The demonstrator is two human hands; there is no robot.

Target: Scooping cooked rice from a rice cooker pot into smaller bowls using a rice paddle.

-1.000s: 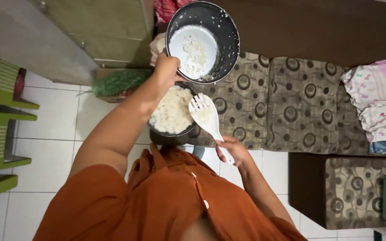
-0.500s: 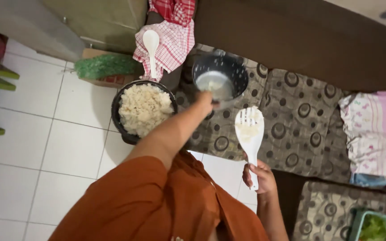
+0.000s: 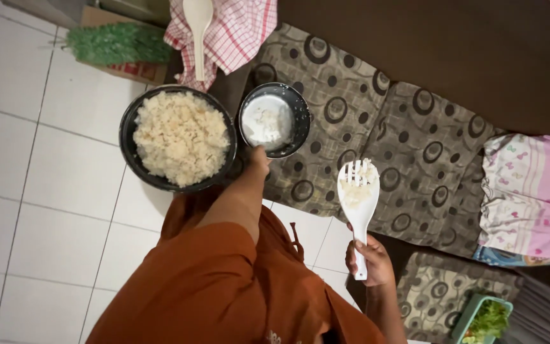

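- Two hands in view, well apart, each closed on a different thing.
- Left hand (image 3: 259, 156) gripping the near rim of a small dark pot (image 3: 274, 120), fingers mostly hidden behind the forearm; pot upright on the patterned cushion (image 3: 415, 159), white film and a few grains of rice inside.
- Right hand (image 3: 369, 260) wrapped around the handle of a white slotted rice paddle (image 3: 358, 200), held upright above the cushion's front edge, blade smeared with rice.
- Just left of the small pot, rims nearly touching: a large black bowl (image 3: 178, 139) heaped with cooked rice, at the cushion's left end beside the white tiled floor (image 3: 46, 191).
- Beyond both vessels, a red-checked cloth (image 3: 237, 32) with a white spoon (image 3: 197, 28) lying on it.
- Further left on the floor, a green bundle (image 3: 119, 43) on a cardboard box.
- At the right edge, a pink patterned fabric (image 3: 529, 191); low in the right corner, a green basket of leafy greens (image 3: 486, 318).
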